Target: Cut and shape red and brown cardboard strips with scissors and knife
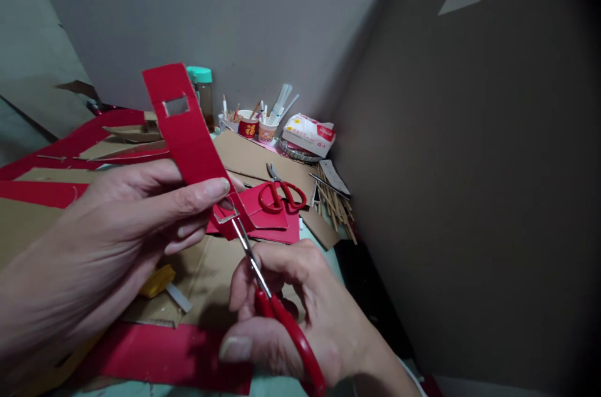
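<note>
A pale green table (270, 386) carries layered brown cardboard (265, 158) and a red sheet (159, 353), probably kept flat as a base to work over. A tissue packet (305, 134), a teal-lidded jar (201, 96) and a red paper cup (248, 128) of sticks stand along the back by the wall, perhaps to leave the front free. The red cardboard strip (195, 134) is raised above the table and tilted, likely so the blades can meet its lower end without touching the layers beneath. The left hand (124, 215) is closed on it in a flat pinch, thumb pressed on the front face, fingers behind. The right hand (317, 303) is curled around red-handled scissors (263, 304), blades nearly together; how the fingers sit in the loops is partly hidden. A second pair of scissors (277, 193) lies on red card pieces farther back, and a yellow-handled tool (158, 282) lies below the left hand. Smallest, the strip's lower cutout (220, 217) sits right at the blade tips; whether they are biting is unclear.
</note>
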A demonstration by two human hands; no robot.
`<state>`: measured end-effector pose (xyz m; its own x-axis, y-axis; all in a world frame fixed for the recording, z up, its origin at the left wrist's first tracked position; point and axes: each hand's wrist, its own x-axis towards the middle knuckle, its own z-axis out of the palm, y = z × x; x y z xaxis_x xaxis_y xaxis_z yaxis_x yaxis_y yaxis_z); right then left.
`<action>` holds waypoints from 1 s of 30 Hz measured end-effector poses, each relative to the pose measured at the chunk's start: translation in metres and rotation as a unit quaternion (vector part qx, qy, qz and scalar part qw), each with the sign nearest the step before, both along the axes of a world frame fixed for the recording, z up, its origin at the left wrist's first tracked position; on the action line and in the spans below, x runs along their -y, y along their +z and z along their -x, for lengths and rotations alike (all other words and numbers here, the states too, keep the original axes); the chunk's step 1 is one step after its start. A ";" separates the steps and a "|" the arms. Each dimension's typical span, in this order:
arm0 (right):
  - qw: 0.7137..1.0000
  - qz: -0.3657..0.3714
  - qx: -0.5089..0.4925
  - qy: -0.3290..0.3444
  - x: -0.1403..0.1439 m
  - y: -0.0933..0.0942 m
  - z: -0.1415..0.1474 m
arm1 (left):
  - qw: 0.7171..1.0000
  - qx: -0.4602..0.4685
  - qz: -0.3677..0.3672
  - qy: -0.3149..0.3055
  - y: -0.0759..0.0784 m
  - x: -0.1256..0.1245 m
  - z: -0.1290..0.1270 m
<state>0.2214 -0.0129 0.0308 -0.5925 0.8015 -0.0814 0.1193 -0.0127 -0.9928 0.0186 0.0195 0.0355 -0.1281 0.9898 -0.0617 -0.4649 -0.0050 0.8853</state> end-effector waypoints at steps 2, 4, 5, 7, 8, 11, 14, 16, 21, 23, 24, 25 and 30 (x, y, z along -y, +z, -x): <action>1.000 -0.014 0.001 -0.008 -0.002 0.000 0.003 | 0.999 -0.031 -0.026 -0.013 0.002 0.002 -0.005; 1.000 -0.017 -0.007 -0.024 -0.004 -0.001 0.005 | 0.998 -0.039 -0.034 -0.024 0.004 0.003 -0.008; 0.999 -0.015 -0.018 -0.032 -0.004 -0.003 0.006 | 0.999 -0.025 -0.027 -0.023 0.004 0.003 -0.009; 0.998 -0.014 -0.049 -0.043 -0.005 -0.006 0.007 | 1.000 0.002 0.003 -0.014 0.006 0.003 -0.009; 0.997 -0.015 -0.064 -0.048 -0.004 -0.007 0.008 | 1.000 0.010 0.027 -0.005 0.006 0.003 -0.009; 0.994 -0.022 -0.085 -0.067 -0.003 -0.011 0.010 | 0.994 0.011 0.103 0.036 0.006 0.001 -0.010; 0.991 -0.070 -0.058 -0.094 -0.002 -0.012 0.014 | 0.989 0.013 0.135 0.064 0.005 0.001 -0.012; 0.988 -0.103 -0.042 -0.111 -0.001 -0.012 0.017 | 0.991 0.013 0.124 0.051 0.004 0.003 -0.013; 0.985 -0.096 -0.060 -0.129 0.002 -0.014 0.024 | 0.993 0.021 0.116 0.012 -0.001 0.011 -0.013; 0.985 -0.087 -0.064 -0.136 0.003 -0.015 0.026 | 0.991 0.026 0.132 0.008 -0.002 0.013 -0.013; 0.985 -0.079 -0.066 -0.139 0.003 -0.015 0.028 | 0.990 0.024 0.137 0.007 -0.003 0.013 -0.013; 0.985 -0.069 -0.072 -0.139 0.004 -0.016 0.028 | 0.990 0.020 0.139 0.007 -0.004 0.013 -0.014; 0.984 -0.051 -0.085 -0.147 0.004 -0.016 0.031 | 0.991 0.028 0.127 0.022 -0.005 0.011 -0.015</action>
<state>0.1906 -0.0170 0.0144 -0.3324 0.9390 0.0880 -0.0430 0.0781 -0.9960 0.0338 0.0086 0.0304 -0.1595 0.9350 -0.3168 -0.5183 0.1937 0.8330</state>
